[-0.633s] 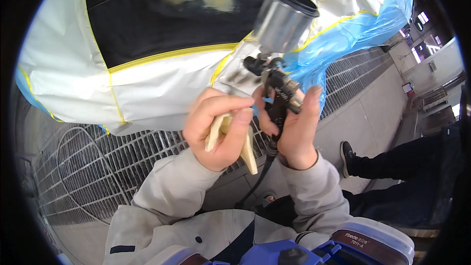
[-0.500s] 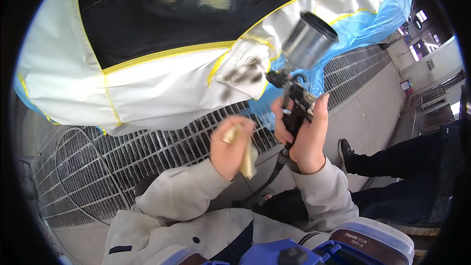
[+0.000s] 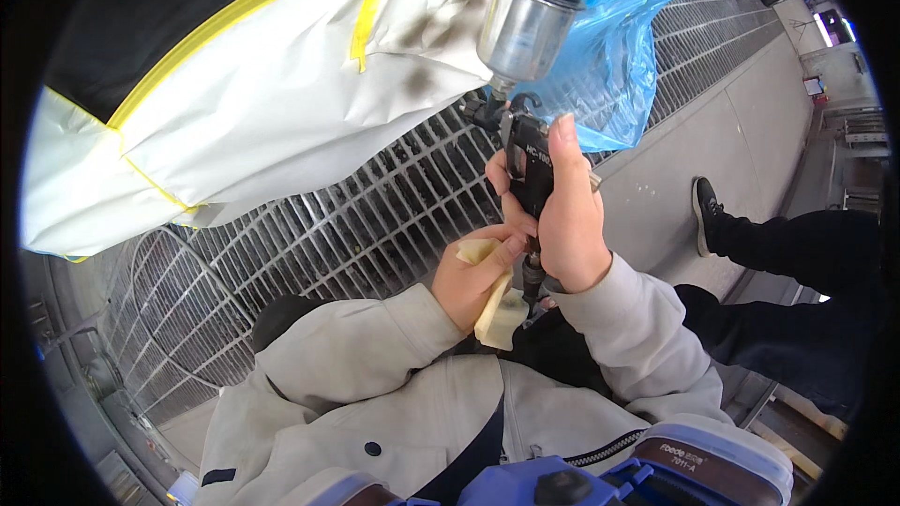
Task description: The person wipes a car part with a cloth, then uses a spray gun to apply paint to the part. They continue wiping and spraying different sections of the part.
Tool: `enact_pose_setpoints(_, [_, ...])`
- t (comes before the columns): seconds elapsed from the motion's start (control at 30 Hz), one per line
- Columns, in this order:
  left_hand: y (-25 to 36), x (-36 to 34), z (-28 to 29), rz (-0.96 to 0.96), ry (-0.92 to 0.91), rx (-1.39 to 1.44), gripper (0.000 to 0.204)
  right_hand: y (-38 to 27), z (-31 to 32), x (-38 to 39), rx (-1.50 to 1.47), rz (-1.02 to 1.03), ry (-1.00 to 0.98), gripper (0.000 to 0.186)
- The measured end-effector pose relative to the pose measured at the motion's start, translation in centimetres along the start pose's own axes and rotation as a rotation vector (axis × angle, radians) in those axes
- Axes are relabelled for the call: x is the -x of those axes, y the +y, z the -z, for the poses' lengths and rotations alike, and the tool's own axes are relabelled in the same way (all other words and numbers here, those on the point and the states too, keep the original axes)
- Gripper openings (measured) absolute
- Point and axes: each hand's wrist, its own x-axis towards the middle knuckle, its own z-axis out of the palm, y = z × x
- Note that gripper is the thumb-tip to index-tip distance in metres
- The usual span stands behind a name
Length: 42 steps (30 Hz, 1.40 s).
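My right hand [image 3: 567,215] is wrapped round the black handle of a spray gun [image 3: 534,169], its thumb pointing up. On top of the gun sits a silver paint cup [image 3: 527,28] with a black lid, tilted slightly. A pale yellow cloth [image 3: 499,317] is bunched in my closed left hand [image 3: 472,286], part of it hanging below the fingers. The left fingertips are against the lower handle, close to the hose fitting [image 3: 532,276]. Beyond the gun lies white masking sheet [image 3: 281,103], edged with yellow tape [image 3: 234,14] and marked with dark overspray.
A black panel [image 3: 103,28] shows at the upper left. Blue plastic film [image 3: 609,66] hangs beside the cup. Metal floor grating [image 3: 328,225] runs below, with a thin hose [image 3: 155,319] looped on it. A person's dark-trousered leg [image 3: 797,248] and shoe are at the right.
My left hand has come right with the cloth to the gun's lower handle. The gun has shifted left and stands more upright. The view has turned, with less of the black panel showing.
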Motion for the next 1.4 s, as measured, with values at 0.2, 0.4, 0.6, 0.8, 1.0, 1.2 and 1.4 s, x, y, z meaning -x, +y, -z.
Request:
enact_pose_setpoints(0.2, [-0.1,0.3,0.9,-0.066,0.043,0.008,0.034,0.8,-1.2,-0.9,0.104,0.017,-0.057,0.072])
enact_pose_setpoints(0.4, [-0.1,0.3,2.0,-0.074,0.053,0.016,0.034,1.4,-1.8,-1.6,0.062,0.057,-0.099,0.067])
enact_pose_setpoints(0.6, [0.2,0.4,2.4,-0.056,0.045,0.000,0.036,1.3,-2.3,-1.6,0.087,0.096,-0.129,0.064])
enact_pose_setpoints(0.8, [0.1,0.5,2.2,-0.046,0.022,0.009,0.036,1.1,-2.6,-1.2,0.087,0.111,-0.114,0.062])
enact_pose_setpoints(1.0, [0.0,0.5,1.4,-0.055,0.047,0.026,0.035,0.7,-2.4,-0.6,0.131,0.165,-0.123,0.064])
enact_pose_setpoints(1.2, [-0.1,0.6,0.8,-0.062,0.060,-0.009,0.034,0.5,-2.0,0.1,0.142,0.169,-0.109,0.065])
enact_pose_setpoints(1.4, [-0.4,0.6,0.8,-0.071,0.057,-0.033,0.033,0.5,-2.0,0.5,0.151,0.203,-0.087,0.065])
